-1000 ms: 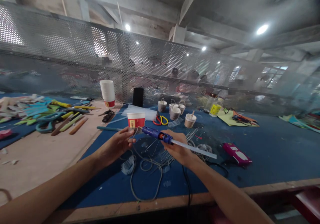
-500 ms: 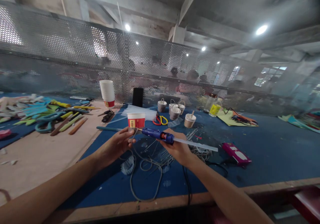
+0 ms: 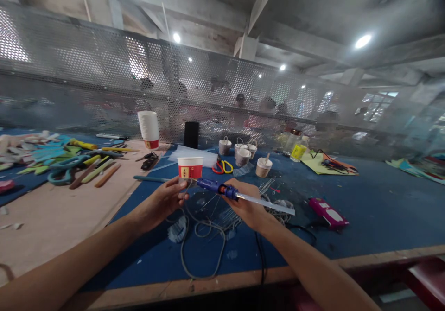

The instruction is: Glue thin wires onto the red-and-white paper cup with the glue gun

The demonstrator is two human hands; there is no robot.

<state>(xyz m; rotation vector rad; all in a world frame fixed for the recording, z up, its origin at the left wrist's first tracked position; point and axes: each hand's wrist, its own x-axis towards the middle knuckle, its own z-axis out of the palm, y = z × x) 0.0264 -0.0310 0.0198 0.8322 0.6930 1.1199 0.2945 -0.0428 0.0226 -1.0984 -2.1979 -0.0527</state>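
A red and white paper cup (image 3: pixel 190 166) is held upright by its lower part in my left hand (image 3: pixel 171 198), with the fingers closed around it. Grey cord (image 3: pixel 203 274) runs from near the cup's base and lies in loops on the table. My right hand (image 3: pixel 246 204) grips a blue hot glue gun (image 3: pixel 215 187), its nozzle pointing left at the lower side of the cup. A clear glue stick (image 3: pixel 266 203) sticks out of the gun's back end. Whether the nozzle touches the cup or the cord, I cannot tell.
Small cord-handled cups (image 3: pixel 242 156) stand behind my right hand, beside red and yellow scissors (image 3: pixel 222 166). A stack of paper cups (image 3: pixel 149 128) is at the back left. Teal scissors (image 3: pixel 66 169) lie left. A magenta box (image 3: pixel 327 212) and bottles (image 3: pixel 299 149) are to the right.
The glue gun has tilted, its back end and glue stick dropping lower and a little to the left. The left hand and cup have hardly moved.
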